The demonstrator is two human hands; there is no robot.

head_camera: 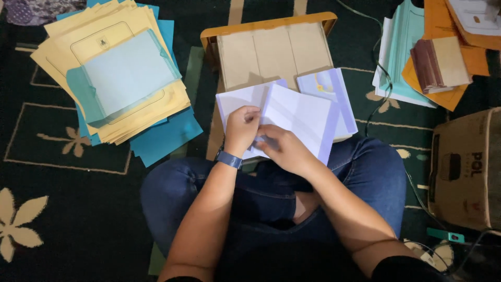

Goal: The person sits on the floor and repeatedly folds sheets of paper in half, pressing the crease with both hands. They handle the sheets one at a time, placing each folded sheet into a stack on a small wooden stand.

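Two hands meet over a white folded sheet (292, 117) in the head view. The left hand (241, 128) pinches the sheet's inner edge near the fold, and the right hand (284, 149) lies flat on its lower part, pressing it onto the low wooden table (261, 25), apparently to keep the crease steady. The sheet sits directly under both hands, just above the crossed legs in jeans (365, 172). A second white booklet (334, 91) lies beside it on the right. A stack of yellow and blue folders (120, 78) rests well apart on the patterned carpet (62, 209), within reach to the left. A cardboard box (464, 167) stands at the right.
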